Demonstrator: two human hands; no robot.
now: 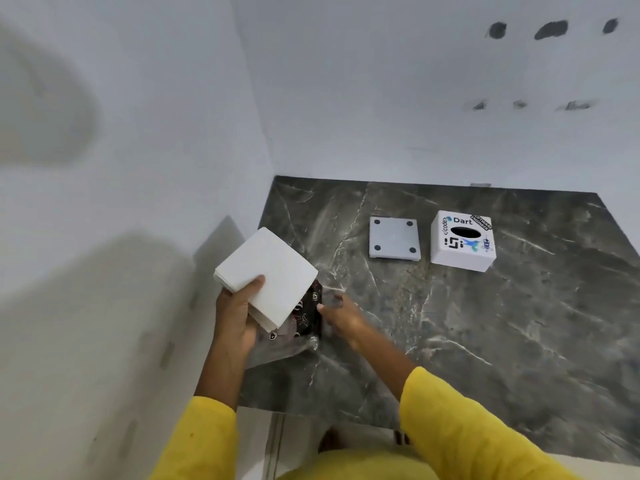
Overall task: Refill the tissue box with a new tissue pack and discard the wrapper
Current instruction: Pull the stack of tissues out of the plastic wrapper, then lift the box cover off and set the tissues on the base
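Partly hidden wrapper (304, 320) under tissue stack (268, 271) gripped by left hand (235, 317), blurred right hand (341, 317) fingers unclear.

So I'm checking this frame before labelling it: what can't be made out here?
- Head view: the right hand is motion-blurred; whether it grips the wrapper is unclear.
- The tissue stack in the left hand covers most of the wrapper; its print is unreadable.
- The tissue box interior is dark through the slot.
- The base plate hides its other face.
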